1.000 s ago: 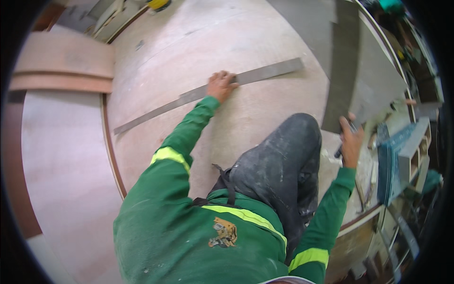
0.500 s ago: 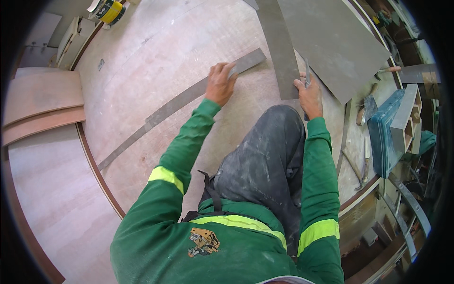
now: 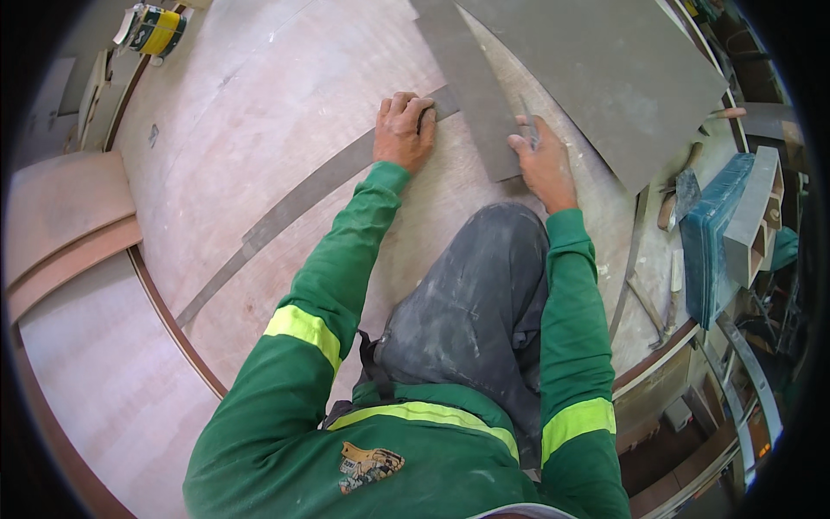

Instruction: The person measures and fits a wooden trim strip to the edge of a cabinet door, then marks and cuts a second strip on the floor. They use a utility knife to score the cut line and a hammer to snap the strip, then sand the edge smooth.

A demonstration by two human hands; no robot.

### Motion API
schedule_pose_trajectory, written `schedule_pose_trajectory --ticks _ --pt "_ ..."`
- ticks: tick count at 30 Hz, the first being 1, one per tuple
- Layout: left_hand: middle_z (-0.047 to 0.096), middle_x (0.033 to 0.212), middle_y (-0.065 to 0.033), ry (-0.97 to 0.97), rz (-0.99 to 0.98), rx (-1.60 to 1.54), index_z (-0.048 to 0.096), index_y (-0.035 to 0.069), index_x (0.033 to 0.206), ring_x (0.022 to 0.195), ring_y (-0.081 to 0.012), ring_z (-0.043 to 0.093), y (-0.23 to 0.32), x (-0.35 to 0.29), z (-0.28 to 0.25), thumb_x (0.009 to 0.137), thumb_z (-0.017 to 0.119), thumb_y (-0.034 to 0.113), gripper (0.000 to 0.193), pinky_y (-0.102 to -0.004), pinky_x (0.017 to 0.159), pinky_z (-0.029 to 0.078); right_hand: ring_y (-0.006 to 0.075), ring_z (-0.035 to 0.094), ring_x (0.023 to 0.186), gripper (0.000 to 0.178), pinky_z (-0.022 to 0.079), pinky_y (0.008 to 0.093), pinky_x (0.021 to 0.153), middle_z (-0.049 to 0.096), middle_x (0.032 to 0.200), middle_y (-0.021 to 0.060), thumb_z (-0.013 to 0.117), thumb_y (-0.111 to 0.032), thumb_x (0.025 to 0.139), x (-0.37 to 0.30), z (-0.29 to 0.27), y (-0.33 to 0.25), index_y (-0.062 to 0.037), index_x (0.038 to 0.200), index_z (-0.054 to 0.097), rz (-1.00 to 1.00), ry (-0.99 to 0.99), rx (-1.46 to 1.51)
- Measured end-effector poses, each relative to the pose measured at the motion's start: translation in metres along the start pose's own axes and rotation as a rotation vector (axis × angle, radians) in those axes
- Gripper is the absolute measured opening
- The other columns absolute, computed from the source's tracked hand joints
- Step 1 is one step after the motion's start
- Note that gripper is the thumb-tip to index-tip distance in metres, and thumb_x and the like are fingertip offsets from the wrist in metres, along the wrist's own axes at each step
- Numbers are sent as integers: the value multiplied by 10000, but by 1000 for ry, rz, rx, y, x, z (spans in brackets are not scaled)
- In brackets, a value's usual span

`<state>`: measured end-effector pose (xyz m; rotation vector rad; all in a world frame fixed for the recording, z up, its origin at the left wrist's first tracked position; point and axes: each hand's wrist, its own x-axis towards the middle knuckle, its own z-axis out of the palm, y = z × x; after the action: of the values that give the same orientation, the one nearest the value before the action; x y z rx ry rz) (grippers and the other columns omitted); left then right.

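My left hand rests on a narrow grey strip, fingers curled and closed. Something dark shows between its thumb and forefinger, too small to make out. In my right hand is a knife, its thin metal blade pointing away from me and its handle hidden by the palm. The thumb of that hand touches the edge of a wider grey strip. The wider strip's near part lies across the far end of the narrow one. Further left, a thinner grey strip continues the narrow strip's line.
I kneel on a dusty pale board. A large grey sheet lies at the far right. Along the right edge are a trowel, a hammer and a teal stack. A yellow-banded bucket stands far left.
The wider strip has shifted left and now overlaps the narrow strip's end. My right hand moved left with it, holding the knife. The left hand stays on the narrow strip; the view shifted slightly.
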<state>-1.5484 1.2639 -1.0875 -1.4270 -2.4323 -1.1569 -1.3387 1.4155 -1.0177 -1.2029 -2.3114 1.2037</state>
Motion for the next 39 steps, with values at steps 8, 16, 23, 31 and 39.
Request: schedule_pose_trajectory --ticks 8,16,23,31,39 --pt "622 1115 -145 69 -237 -135 584 11 1294 1016 -279 631 -26 44 115 1077 663 161 275 -429 938 537 500 721 1061 438 564 546 934 757 1072 291 719 -228 1008 106 19 61 -45 1389 603 -27 -240 -176" --pt "604 1190 -160 -4 -195 19 595 19 1338 991 -291 629 -13 90 180 1009 713 128 365 -431 924 544 479 700 1113 688 572 540 950 690 1251 269 852 -282 910 161 0 109 -50 1477 538 -190 -358 -267" --pt "593 1244 -211 18 -151 99 633 21 1320 1069 -370 624 -22 96 207 960 709 78 372 -475 943 552 464 685 1154 1059 566 546 979 595 1347 270 932 -312 815 183 -10 108 -17 1638 335 -234 -549 -457" --pt "570 1345 -237 12 -145 79 661 21 1354 1140 -397 640 -37 76 162 1006 665 100 356 -471 1004 550 486 696 1111 1091 579 540 952 559 1391 281 939 -230 784 154 21 86 -4 1651 316 -345 -540 -432" --pt "573 1364 -253 24 -160 21 663 13 1338 1254 -443 607 -39 22 98 1003 661 120 351 -490 1083 517 505 680 1148 1080 577 540 967 540 1426 291 912 -165 803 71 49 45 -68 1687 301 -217 -513 -445"
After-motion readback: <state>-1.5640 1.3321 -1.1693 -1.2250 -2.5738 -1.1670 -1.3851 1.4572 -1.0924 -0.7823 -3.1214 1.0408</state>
